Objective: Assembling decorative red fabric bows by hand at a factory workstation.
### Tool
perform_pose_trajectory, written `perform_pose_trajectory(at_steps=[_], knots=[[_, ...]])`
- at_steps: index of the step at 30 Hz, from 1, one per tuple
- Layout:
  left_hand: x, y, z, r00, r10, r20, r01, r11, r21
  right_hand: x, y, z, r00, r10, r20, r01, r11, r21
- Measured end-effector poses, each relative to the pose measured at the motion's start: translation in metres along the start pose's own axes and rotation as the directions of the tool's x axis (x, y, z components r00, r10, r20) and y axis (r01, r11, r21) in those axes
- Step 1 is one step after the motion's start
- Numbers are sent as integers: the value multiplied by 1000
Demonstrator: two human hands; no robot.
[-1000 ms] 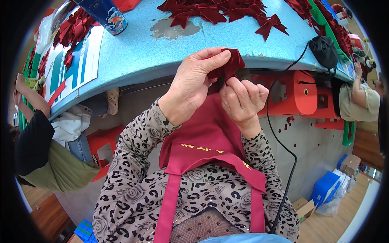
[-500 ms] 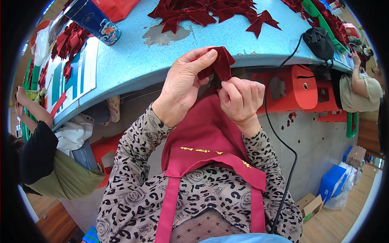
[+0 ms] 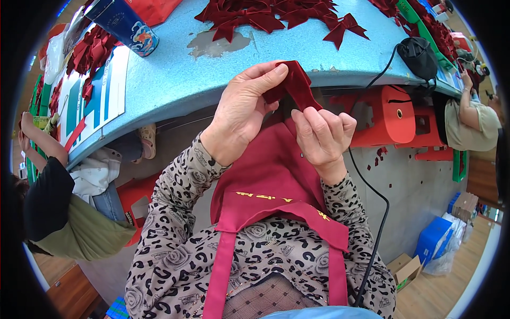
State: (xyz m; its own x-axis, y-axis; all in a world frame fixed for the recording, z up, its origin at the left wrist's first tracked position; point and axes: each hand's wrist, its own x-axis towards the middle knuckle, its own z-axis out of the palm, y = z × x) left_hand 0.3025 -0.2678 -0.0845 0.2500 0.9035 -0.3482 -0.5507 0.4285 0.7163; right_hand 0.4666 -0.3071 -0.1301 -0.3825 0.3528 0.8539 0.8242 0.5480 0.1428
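A dark red velvet ribbon (image 3: 297,87) is held up between my hands, just in front of the table's near edge. My left hand (image 3: 241,106) pinches its folded upper part between thumb and fingers. Lower down and to the right, my right hand (image 3: 322,135) has its fingers curled at the ribbon's tail end, gripping it. The tail stretches slantwise between the two hands. Finished-looking dark red velvet bows (image 3: 244,18) lie in a heap on the table beyond, and a single bow (image 3: 345,30) sits at the heap's right side.
The light blue table (image 3: 170,74) curves across in front of me. On it stand a dark blue cup (image 3: 125,29) and a black pouch (image 3: 417,53) with a black cable (image 3: 380,199). Red stools (image 3: 380,117) are under it. Co-workers sit left (image 3: 69,212) and right (image 3: 475,122).
My right hand has moved slightly right and down along the ribbon, and its tail is now drawn out straighter. My left hand has hardly moved.
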Motion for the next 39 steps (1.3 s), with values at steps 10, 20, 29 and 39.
perform_pose_trajectory(at_steps=[10,20,29,39], knots=[[-5,3,-5,1000,-11,-4,12,999,44,-2,-10,13,1000,-17,-20,18,998,57],[-7,1,4,999,13,-34,-10,996,86,0,-6,9,1000,22,4,-22,995,94],[-5,-7,11,1000,18,1,-18,1000,12,-2,-5,12,977,169,-128,-147,975,165],[-4,-7,14,1000,28,8,-29,999,36,-3,0,0,996,83,-20,-81,994,70]])
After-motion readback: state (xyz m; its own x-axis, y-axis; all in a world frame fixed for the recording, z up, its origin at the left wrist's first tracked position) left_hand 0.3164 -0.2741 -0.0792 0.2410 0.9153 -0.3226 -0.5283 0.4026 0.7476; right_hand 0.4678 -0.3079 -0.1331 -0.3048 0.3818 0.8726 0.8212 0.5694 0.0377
